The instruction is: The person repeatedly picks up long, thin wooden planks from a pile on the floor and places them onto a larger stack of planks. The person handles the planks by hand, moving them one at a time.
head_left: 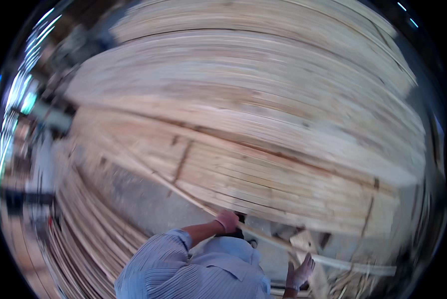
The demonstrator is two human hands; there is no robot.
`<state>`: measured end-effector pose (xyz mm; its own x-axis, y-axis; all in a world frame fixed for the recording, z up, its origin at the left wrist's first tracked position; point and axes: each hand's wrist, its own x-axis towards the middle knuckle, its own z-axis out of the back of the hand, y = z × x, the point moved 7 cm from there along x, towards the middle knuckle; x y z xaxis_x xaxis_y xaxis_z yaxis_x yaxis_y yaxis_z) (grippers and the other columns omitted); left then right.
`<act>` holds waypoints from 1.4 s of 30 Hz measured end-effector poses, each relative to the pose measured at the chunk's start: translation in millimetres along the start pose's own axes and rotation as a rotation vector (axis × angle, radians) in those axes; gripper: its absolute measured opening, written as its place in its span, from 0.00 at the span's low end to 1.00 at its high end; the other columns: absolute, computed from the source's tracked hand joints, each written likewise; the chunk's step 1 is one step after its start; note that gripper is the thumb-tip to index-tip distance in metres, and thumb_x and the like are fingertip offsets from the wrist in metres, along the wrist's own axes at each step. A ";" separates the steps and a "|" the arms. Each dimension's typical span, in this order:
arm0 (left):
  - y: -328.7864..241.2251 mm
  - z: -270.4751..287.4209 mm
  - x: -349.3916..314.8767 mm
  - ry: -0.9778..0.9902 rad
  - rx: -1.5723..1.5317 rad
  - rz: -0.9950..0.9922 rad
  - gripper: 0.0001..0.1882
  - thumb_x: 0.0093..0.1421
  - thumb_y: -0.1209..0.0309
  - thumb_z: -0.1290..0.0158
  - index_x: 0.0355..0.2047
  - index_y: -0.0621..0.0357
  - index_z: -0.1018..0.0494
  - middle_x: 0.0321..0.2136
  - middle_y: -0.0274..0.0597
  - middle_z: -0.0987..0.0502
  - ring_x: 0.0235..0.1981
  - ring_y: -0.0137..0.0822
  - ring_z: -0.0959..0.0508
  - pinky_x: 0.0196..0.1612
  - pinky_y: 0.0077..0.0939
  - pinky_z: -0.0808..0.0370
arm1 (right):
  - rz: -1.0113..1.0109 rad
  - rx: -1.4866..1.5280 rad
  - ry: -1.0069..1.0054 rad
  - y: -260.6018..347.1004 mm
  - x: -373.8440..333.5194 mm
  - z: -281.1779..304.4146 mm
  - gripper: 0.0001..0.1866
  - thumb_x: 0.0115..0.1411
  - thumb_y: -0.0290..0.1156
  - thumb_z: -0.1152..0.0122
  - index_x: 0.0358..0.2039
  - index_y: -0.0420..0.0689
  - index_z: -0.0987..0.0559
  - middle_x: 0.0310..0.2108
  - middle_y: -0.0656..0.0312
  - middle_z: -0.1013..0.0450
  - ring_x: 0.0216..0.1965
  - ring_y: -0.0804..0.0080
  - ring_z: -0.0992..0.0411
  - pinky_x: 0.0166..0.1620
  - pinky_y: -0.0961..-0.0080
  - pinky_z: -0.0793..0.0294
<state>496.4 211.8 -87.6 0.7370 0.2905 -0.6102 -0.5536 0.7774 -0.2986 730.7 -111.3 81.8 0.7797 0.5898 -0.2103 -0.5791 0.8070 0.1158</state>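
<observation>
One strip [268, 239] slants in front of stacked planks [243, 65]; the left hand [227, 221] curls its fingers around it, while the right hand [300, 274] is open just beside it, fingers spread.

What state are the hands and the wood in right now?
Left hand: closed on the long wooden strip.
Right hand: open, by the strip; contact unclear.
Long wooden strip: held, slanting across the view.
Stacked planks: piled in layers.
Thin wood strips at left: lying roughly side by side.

Head-worn fisheye view, from above, facing down, near the long wooden strip [268, 239]
</observation>
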 end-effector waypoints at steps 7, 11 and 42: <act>-96.7 -83.0 -64.5 -0.098 0.001 -0.060 0.14 0.56 0.59 0.47 0.27 0.51 0.15 0.24 0.43 0.16 0.27 0.49 0.15 0.34 0.50 0.22 | 0.298 -0.151 0.639 -32.1 -60.3 -31.4 0.24 0.57 0.51 0.33 0.47 0.47 0.20 0.41 0.49 0.19 0.45 0.44 0.22 0.51 0.51 0.23; -142.0 -97.1 -97.3 -0.323 0.134 -0.115 0.12 0.55 0.59 0.46 0.29 0.51 0.18 0.27 0.41 0.19 0.31 0.47 0.18 0.43 0.51 0.26 | 0.402 -0.175 0.390 -82.5 -97.3 -44.7 0.17 0.56 0.47 0.33 0.37 0.48 0.19 0.32 0.49 0.20 0.39 0.45 0.20 0.41 0.50 0.22; -35.9 -225.4 -178.6 -1.092 -2.821 0.694 0.21 0.71 0.49 0.54 0.42 0.55 0.25 0.33 0.45 0.20 0.31 0.49 0.21 0.35 0.54 0.22 | 0.450 -0.266 0.316 -220.4 -195.6 -95.8 0.28 0.65 0.52 0.43 0.56 0.43 0.21 0.43 0.48 0.20 0.45 0.49 0.20 0.45 0.53 0.20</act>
<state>297.3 6.2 -133.3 -0.0300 0.4738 -0.8801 0.8068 -0.5083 -0.3011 683.1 -407.6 4.5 0.3594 0.8003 -0.4800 -0.9069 0.4208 0.0225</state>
